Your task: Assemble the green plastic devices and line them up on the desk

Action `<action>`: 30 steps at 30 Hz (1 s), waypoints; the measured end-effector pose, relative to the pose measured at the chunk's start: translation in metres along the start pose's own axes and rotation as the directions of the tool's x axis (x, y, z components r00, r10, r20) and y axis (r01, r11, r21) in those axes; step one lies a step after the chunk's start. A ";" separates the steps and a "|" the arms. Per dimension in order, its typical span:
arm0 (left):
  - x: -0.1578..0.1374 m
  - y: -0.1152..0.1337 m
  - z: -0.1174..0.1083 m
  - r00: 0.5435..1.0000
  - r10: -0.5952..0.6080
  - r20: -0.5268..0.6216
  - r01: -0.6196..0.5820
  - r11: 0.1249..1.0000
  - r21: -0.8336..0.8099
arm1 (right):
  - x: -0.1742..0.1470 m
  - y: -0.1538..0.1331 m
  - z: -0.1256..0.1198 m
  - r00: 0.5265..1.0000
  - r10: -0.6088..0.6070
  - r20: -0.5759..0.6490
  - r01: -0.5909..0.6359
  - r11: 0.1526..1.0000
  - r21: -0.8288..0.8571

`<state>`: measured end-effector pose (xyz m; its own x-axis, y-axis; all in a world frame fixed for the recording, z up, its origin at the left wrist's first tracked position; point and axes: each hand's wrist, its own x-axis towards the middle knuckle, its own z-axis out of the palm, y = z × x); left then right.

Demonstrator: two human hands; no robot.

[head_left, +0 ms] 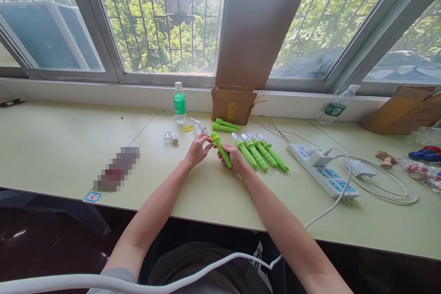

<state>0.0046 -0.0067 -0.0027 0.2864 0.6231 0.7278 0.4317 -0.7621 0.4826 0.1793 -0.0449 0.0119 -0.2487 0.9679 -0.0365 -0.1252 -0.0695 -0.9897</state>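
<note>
My right hand (234, 158) is wrapped around a green plastic tube (220, 148) with a spiral-ridged body and a wider head with a yellow ring. The tube is tilted, its head towards the window. My left hand (199, 150) is closed, its fingertips pinched at the edge of the head. Just right of my right hand, several green tubes with clear caps (260, 151) lie side by side. Beyond my hands are two green tubes without clear caps (224, 125). Clear plastic pieces (199, 127), yellow rings (188, 128) and clear bulb-shaped parts (170, 137) lie near my left hand.
A water bottle (179, 103) and an open cardboard box (232, 104) stand at the back. To the right lie a white power strip (324, 171), a charger (360, 170) and looped cables. Another bottle (336, 108) leans by the sill. A white cable (193, 280) crosses close before me.
</note>
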 end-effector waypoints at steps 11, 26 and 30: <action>0.001 -0.004 -0.005 0.995 -0.095 -0.042 0.097 0.994 0.047 | 0.006 0.005 0.007 0.908 -0.360 -0.215 0.280 0.901 -0.330; 0.000 -0.006 -0.004 0.990 -0.102 -0.100 0.106 0.994 0.034 | 0.009 0.007 0.000 0.716 -0.662 -0.221 0.263 0.549 -0.793; 0.000 -0.008 -0.005 0.989 -0.112 -0.100 0.116 0.992 0.038 | 0.010 0.009 -0.001 0.726 -0.650 -0.224 0.233 0.539 -0.809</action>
<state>-0.0030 -0.0014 -0.0041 0.1488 0.6837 0.7144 0.4944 -0.6771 0.5451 0.1767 -0.0355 0.0027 0.1162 0.8019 0.5861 0.6517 0.3837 -0.6542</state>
